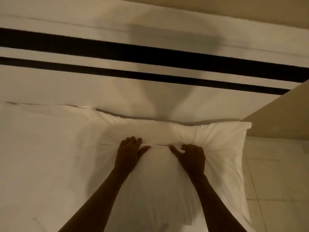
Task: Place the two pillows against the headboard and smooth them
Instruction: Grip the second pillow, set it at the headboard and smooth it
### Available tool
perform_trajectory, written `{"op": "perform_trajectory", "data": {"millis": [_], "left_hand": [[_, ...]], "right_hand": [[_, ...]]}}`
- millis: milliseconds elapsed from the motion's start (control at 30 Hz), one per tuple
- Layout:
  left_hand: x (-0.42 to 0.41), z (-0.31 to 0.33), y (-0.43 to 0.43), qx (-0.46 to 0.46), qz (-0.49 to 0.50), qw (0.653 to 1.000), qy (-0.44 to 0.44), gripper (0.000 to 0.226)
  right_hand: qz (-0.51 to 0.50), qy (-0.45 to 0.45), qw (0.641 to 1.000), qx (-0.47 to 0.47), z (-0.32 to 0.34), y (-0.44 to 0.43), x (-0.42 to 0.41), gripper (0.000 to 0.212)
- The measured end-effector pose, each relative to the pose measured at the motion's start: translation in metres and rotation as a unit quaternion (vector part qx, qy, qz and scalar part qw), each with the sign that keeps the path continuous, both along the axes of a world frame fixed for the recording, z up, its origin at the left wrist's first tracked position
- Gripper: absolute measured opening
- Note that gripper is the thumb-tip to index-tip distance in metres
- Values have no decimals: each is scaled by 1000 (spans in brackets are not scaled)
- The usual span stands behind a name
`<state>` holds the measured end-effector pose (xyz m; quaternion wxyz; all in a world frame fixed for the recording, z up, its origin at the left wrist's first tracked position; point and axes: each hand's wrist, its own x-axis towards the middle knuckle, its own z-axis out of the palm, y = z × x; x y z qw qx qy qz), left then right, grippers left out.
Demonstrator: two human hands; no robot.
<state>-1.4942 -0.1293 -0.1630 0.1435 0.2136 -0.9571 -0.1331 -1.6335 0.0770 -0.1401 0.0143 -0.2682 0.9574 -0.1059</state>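
Note:
Two white pillows lie side by side on the bed. The left pillow [43, 156] fills the lower left of the view and lies flat. The right pillow [219, 139] reaches to the bed's right edge. Both my hands rest on its middle, my left hand [129, 152] and my right hand [192, 158] close together with thumbs pointing at each other. Their fingers dig into the cover and bunch it, so creases radiate from the grip. No headboard is recognisable in this view.
Beyond the pillows spreads a white duvet [83, 91] with two black stripes [150, 54] across it. A tiled floor [277, 181] lies to the right of the bed. A plain beige surface [275, 118] rises at the right.

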Motion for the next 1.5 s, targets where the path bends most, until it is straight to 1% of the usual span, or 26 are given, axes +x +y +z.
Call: {"op": "perform_trajectory", "data": {"millis": [67, 167, 233, 300, 433, 600, 767, 1000, 1133, 1233, 1300, 1367, 1400, 1433, 1500], "left_hand": [[-7, -30, -3, -21, 21, 1000, 7, 53], [-17, -62, -5, -42, 34, 998, 42, 42], [-20, -71, -6, -46, 38, 996, 63, 38], [-20, -71, -6, -42, 32, 996, 76, 36], [-19, -63, -4, -37, 36, 997, 61, 38], [-16, -57, -3, -18, 34, 998, 41, 40], [-12, -57, -2, -1, 31, 999, 39, 42], [-14, -68, 0, -39, 46, 996, 64, 39], [-16, -76, 1, -57, 55, 994, 79, 35], [-15, -71, 2, -63, 51, 993, 86, 35], [-12, -64, 5, -68, 55, 992, 93, 35], [-8, -56, 9, -69, 71, 990, 101, 40], [-4, -51, 11, -64, 81, 989, 103, 46], [1, -47, 14, -60, 91, 989, 100, 54], [21, -41, 21, -54, 112, 990, 70, 72]], "right_hand": [[5, 26, 1000, -7, -32, -7, -11, 57], [-6, 62, 998, -32, -67, -12, -22, 56], [-10, 106, 993, -48, -80, -11, -26, 57], [-14, 122, 991, -57, -83, -9, -25, 58], [-27, 128, 990, -59, -79, -10, -20, 58], [-32, 106, 991, -72, -75, -8, -18, 58], [-40, 97, 991, -80, -75, -7, -15, 59], [-30, 111, 990, -79, -87, -10, -17, 59], [-24, 118, 987, -105, -97, -9, -20, 57], [-15, 115, 985, -131, -95, -7, -19, 57], [-2, 129, 981, -144, -92, -2, -18, 56], [-15, 103, 983, -153, -85, 5, -15, 56], [-27, 83, 983, -159, -81, 11, -13, 57], [-33, 70, 983, -166, -77, 19, -9, 60], [-23, 69, 985, -153, -70, 40, 1, 72]]}}
